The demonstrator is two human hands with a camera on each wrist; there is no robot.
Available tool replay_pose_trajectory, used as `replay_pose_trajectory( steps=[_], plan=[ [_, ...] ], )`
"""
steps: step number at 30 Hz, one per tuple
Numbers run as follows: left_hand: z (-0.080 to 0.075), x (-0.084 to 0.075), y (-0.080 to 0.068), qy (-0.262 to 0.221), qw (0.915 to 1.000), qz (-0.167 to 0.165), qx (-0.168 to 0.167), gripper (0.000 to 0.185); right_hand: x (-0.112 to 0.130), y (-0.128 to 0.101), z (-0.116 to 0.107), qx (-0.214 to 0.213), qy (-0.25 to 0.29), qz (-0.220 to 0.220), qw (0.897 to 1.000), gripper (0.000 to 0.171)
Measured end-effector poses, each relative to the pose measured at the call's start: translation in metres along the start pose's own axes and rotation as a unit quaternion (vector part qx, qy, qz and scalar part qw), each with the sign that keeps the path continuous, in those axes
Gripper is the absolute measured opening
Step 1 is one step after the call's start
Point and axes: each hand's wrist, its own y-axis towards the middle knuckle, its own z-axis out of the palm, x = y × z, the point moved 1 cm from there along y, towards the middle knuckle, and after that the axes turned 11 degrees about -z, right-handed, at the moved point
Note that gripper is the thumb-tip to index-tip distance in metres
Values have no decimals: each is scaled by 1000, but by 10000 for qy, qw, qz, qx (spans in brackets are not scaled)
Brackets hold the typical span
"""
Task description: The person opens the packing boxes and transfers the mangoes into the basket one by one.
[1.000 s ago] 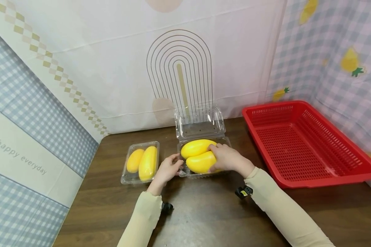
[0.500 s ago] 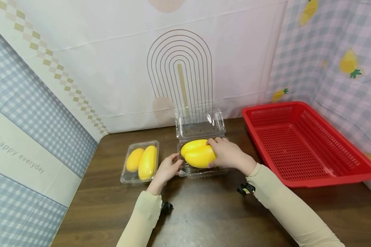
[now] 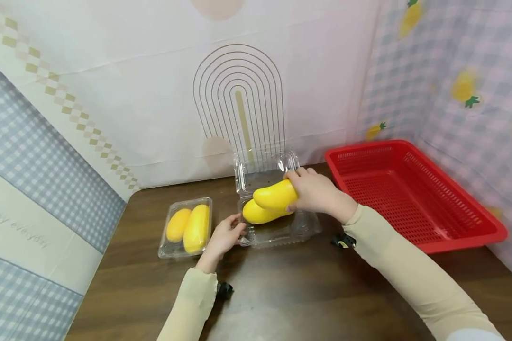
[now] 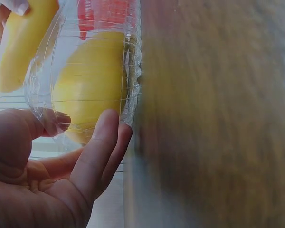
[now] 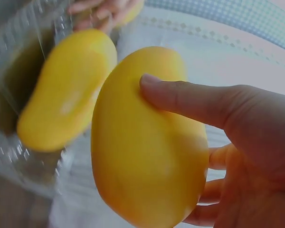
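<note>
Mango in right hand, seemingly above clamshell.

- Mangoes are showing bright yellow.
- Open box is looking clear.
- Basket is glowing red.
- Bench is showing dark brown.
- Sleeves are looking cream.
</note>
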Motion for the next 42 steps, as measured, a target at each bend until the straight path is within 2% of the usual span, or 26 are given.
replay_pose_trajectory(
  steps=[7,14,18,28,35,42],
  plan=[
    [-10,4,-4,46,9999,25,-111,48,-23,0,-36,-314,-42,168,9994,75],
    [-9,4,-7,16,10000,-17,-67,48,-54,-15,-73,-450,7,512,9977,74],
    [-9,5,-6,-27,10000,20,-81,48,-79,-23,-84,-543,-10,645,9964,73],
    [-10,7,-8,-118,9999,37,-55,48,-140,-35,-73,-353,72,1164,9925,76],
    [-9,10,-9,-136,9999,-16,2,48,-170,-40,-56,-16,117,1421,9898,79],
    [-9,11,-9,-93,9999,-71,23,49,-192,-45,-39,255,232,1467,9886,79]
  ],
)
